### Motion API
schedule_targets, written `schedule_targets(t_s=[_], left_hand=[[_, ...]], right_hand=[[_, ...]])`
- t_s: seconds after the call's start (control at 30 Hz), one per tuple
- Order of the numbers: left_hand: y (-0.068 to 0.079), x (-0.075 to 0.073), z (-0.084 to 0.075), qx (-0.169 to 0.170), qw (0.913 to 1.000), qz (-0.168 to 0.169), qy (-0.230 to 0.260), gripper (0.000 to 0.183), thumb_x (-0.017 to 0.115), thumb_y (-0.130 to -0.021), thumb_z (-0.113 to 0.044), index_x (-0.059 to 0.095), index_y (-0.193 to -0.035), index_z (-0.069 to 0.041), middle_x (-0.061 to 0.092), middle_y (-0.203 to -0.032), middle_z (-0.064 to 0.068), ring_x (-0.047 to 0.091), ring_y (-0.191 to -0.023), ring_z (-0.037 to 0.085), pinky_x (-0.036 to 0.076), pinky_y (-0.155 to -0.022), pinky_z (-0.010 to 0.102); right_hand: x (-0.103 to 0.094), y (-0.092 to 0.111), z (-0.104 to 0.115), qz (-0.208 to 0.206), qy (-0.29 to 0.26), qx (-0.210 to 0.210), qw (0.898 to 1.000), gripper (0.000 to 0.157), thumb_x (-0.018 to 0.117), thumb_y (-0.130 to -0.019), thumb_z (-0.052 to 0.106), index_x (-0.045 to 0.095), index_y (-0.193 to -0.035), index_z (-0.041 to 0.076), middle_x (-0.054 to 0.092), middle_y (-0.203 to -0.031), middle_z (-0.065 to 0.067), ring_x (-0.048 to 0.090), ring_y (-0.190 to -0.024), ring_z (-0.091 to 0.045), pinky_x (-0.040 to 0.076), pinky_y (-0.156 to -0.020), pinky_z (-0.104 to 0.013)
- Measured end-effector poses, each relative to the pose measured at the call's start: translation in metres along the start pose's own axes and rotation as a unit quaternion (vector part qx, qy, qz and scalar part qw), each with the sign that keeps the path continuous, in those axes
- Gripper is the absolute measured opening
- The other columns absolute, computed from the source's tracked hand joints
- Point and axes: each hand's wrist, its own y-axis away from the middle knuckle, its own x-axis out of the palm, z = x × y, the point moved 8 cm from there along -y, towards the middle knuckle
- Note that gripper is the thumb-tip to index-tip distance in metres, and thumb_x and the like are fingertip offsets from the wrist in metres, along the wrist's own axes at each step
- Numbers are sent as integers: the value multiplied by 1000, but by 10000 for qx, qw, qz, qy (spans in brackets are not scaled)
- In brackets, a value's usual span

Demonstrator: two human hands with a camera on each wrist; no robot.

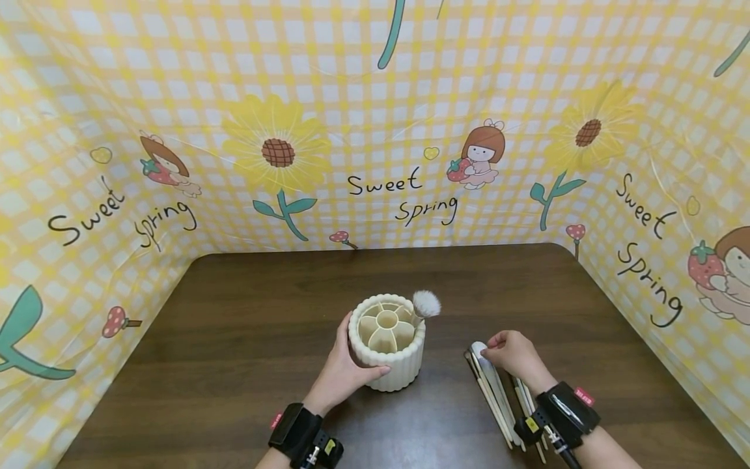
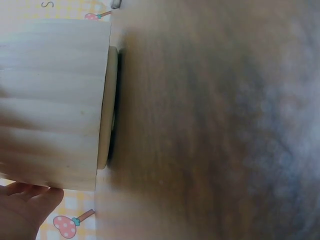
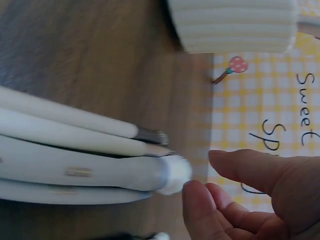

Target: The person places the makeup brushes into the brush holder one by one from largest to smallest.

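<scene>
My left hand (image 1: 344, 366) grips a cream ribbed brush holder (image 1: 394, 371), thumb on its near side and fingers round its left. The holder has a round centre tube with compartments about it. One makeup brush with white fluffy bristles (image 1: 426, 304) stands at its right edge. In the left wrist view the holder's ribbed side (image 2: 55, 100) fills the left part. My right hand (image 1: 515, 355) is over several slim makeup brushes (image 1: 495, 397) lying side by side. In the right wrist view, thumb and fingers are apart, fingertips right at a white brush tip (image 3: 177, 174).
The brown wooden table (image 1: 263, 306) stretches behind and left of the holder. A yellow checked cloth (image 1: 375, 130) with printed flowers and lettering stands round its back and sides. More brushes (image 1: 524, 397) lie partly under my right wrist.
</scene>
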Motion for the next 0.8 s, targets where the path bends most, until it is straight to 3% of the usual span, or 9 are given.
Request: schedule_targets(t_s=[0.2, 0.6, 0.8], left_hand=[[1, 0, -1, -12, 10000, 3, -23, 121, 86, -56, -40, 12, -149, -16, 34, -148, 12, 38, -131, 28, 28, -108, 51], [3, -1, -8, 62, 10000, 12, -73, 118, 86, -58, -35, 13, -149, -13, 34, -147, 15, 38, -131, 30, 29, -108, 52], [3, -1, -6, 86, 9999, 28, -65, 116, 86, -59, -34, 14, -148, -16, 34, -148, 15, 38, -131, 30, 29, -107, 53]], right_hand=[[10, 0, -6, 142, 187, 25, 9997, 16, 69, -76, 8, 64, -82, -6, 63, -72, -8, 55, -62, -15, 48, -56, -32], [21, -1, -2, -60, 821, -265, 9963, 14, 72, -70, 10, 63, -66, 0, 52, -62, -3, 45, -57, -15, 40, -52, -30], [25, -2, 0, -74, 1045, -292, 9941, 35, 71, -70, 12, 43, -50, 11, 35, -52, 3, 32, -50, -11, 24, -47, -23]])
